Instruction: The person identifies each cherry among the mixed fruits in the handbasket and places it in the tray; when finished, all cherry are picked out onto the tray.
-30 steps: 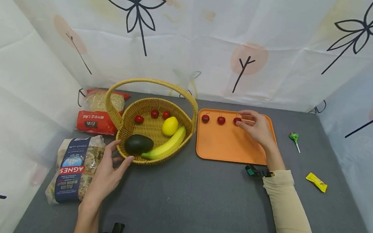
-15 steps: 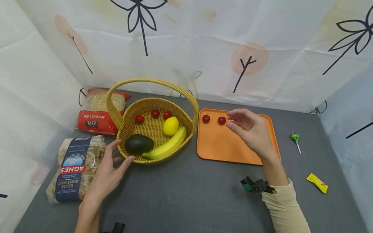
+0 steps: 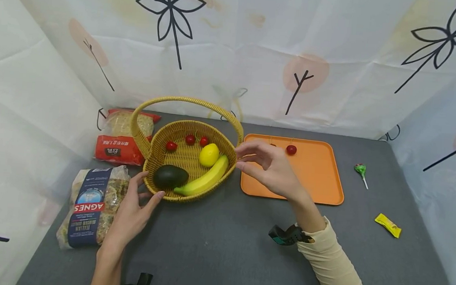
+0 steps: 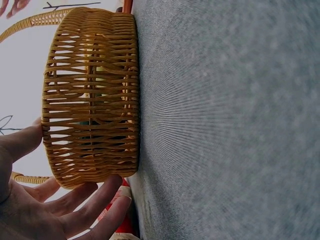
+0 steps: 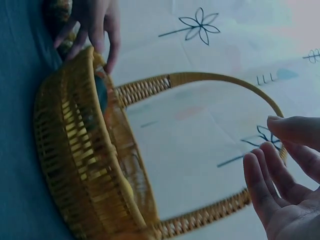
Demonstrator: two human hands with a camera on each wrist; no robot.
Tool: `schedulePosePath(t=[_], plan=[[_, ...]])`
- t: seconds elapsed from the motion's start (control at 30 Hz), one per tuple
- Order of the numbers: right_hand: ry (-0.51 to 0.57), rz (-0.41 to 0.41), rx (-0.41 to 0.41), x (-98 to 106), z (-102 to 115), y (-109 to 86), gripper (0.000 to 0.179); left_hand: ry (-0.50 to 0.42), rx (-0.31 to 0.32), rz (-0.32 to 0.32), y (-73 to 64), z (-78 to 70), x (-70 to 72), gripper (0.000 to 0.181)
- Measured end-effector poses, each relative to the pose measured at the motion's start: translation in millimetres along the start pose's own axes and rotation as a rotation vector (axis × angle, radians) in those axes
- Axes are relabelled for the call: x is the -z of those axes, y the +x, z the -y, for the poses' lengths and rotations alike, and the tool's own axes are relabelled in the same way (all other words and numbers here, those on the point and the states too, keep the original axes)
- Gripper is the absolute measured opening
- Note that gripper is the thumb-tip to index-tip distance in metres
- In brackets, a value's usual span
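Observation:
My left hand [image 3: 131,211] rests spread against the near left of a yellow wicker basket [image 3: 173,199], its thumb and fingers touching the outside and rim. In the basket lie an avocado [image 3: 170,177], a banana [image 3: 205,179], a lemon [image 3: 209,155] and three cherries [image 3: 190,140]. My right hand [image 3: 270,167] hovers by the basket's right rim, fingers and thumb apart. The right wrist view shows nothing between these fingertips [image 5: 272,120]. On the orange tray [image 3: 316,179] one cherry [image 3: 291,150] shows fully and another is mostly hidden by the right hand.
Left of the basket lie a red-and-clear food bag [image 3: 119,148] and a clear bag [image 3: 92,208] with a navy label. At the right are a green lollipop [image 3: 360,169] and a yellow wrapped sweet [image 3: 387,225]. A patterned cloth wall [image 3: 233,63] borders the table's back.
My right hand has left the rightmost cherry on the tray and moved left to the basket's right rim. My left hand and the basket have stayed in place.

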State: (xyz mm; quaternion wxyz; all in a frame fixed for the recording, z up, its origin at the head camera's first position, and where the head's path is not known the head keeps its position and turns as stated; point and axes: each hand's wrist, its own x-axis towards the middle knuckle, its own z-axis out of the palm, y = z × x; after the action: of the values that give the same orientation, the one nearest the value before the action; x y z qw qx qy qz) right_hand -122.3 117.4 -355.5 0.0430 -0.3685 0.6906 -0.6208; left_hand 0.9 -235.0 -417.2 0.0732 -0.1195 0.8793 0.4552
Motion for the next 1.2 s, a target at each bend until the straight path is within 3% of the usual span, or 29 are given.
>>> schedulePosePath(t=[0.3, 0.73, 0.93, 1.2], plan=[[-0.008, 0.128, -0.112, -42.2, -16.3, 45.0, 0.032, 0.000, -0.004, -0.004, 0.4, 1.0, -0.2, 0.090], [-0.083, 0.192, -0.254, -94.7, -66.9, 122.2, 0.031, 0.008, 0.000, -0.004, -0.6, -0.1, -0.2, 0.090], [-0.113, 0.220, -0.361, -112.7, -83.2, 140.6, 0.039, 0.007, 0.002, 0.005, -0.1, 0.8, 0.4, 0.090], [-0.006, 0.237, -0.585, -128.9, -91.3, 149.6, 0.050, 0.009, -0.006, -0.002, 0.7, 0.5, -0.3, 0.089]])
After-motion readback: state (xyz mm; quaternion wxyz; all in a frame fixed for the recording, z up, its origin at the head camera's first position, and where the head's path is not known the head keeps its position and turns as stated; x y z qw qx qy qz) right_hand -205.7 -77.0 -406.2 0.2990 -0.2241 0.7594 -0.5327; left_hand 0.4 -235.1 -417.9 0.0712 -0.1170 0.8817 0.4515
